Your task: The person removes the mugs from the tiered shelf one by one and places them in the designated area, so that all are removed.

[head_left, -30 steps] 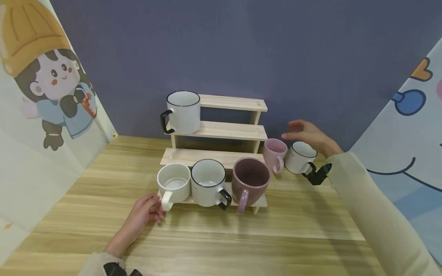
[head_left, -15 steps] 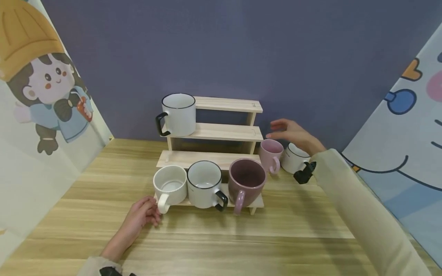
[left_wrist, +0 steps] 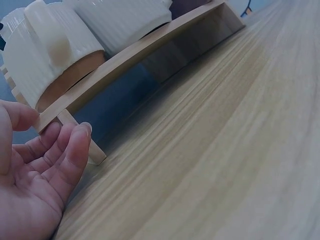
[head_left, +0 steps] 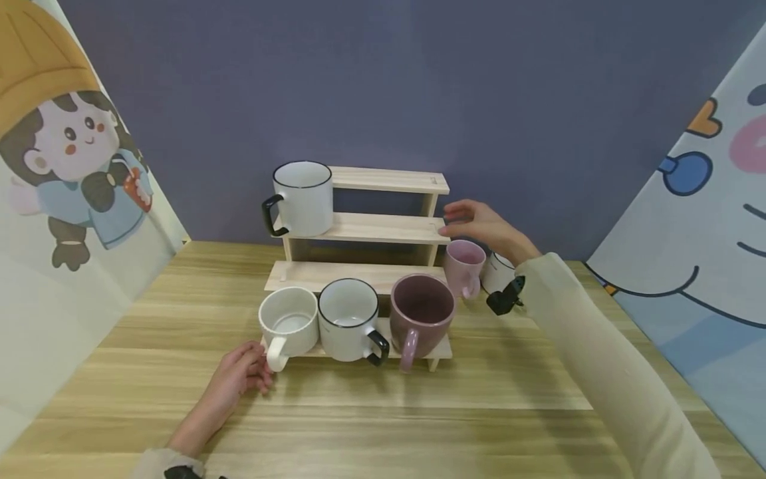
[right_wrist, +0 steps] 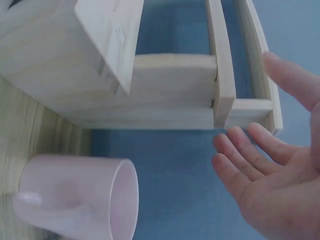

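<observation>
My left hand point(head_left: 236, 376) pinches the left front corner of a stepped wooden shelf point(head_left: 383, 227), thumb above and fingers below its lowest board point(left_wrist: 130, 56). Just above that hand stands a cream mug point(head_left: 302, 336). Beside it on the same board are a black-rimmed white mug point(head_left: 347, 342) and a purple mug point(head_left: 437, 322). At the shelf's right end my right hand point(head_left: 485, 229) reaches in, thumb and fingers spread, holding nothing; its fingertips are right at the upper boards' ends point(right_wrist: 227, 95). Below it stands a small pink mug point(head_left: 461, 273).
Another black-rimmed white mug point(head_left: 308, 206) stands at the left of the board below the top one. A smaller white mug point(head_left: 495, 273), partly hidden by my right wrist, sits on the table point(head_left: 359, 426) behind the pink mug. A dark blue wall point(head_left: 383, 80) rises behind.
My right hand has moved left, from above the two small mugs to the shelf's right end. My left hand keeps its place at the shelf corner. The head view has shifted slightly.
</observation>
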`<action>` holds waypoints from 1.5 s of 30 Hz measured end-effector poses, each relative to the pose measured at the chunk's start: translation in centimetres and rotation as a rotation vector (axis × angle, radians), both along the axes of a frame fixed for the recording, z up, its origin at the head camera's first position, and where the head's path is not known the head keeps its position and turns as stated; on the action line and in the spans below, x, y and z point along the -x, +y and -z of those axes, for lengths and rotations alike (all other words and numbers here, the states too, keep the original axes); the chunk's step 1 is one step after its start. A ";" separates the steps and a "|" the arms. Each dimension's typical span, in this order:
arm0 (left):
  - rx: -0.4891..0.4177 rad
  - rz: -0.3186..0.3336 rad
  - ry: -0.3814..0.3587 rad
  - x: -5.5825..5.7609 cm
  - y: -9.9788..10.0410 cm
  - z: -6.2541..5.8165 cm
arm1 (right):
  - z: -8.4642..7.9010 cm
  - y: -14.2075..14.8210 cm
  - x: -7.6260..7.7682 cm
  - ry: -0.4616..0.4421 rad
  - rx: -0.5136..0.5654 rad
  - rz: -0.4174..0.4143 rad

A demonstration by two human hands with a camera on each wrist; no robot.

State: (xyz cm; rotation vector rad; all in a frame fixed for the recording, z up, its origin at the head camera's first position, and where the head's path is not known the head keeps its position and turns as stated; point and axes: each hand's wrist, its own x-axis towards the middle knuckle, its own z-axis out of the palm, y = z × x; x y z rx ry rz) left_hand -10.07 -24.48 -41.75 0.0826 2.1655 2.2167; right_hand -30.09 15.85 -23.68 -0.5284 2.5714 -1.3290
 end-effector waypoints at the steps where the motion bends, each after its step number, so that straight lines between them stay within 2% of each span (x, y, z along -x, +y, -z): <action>1: -0.001 0.000 0.002 0.0 -0.1 0.0 | 0.0 -0.3 0.0 0.000 -0.002 0.000; 12: -0.023 0.013 0.017 -0.3 -0.6 0.0 | -0.8 -2.4 0.0 0.044 -0.046 0.035; 24: -0.031 0.038 0.026 -0.3 -0.6 0.1 | -1.2 -4.0 0.2 0.154 -0.131 0.065; 30: -0.031 0.052 0.025 -0.3 -0.5 0.1 | -1.1 -4.4 0.0 0.150 -0.114 0.107; 37: -0.041 0.063 0.039 -0.4 -0.5 0.2 | -1.2 -5.4 -0.3 0.214 -0.115 0.181; 45: -0.030 0.051 0.042 -0.3 -0.3 0.0 | -1.7 -6.0 -0.3 0.199 -0.108 0.177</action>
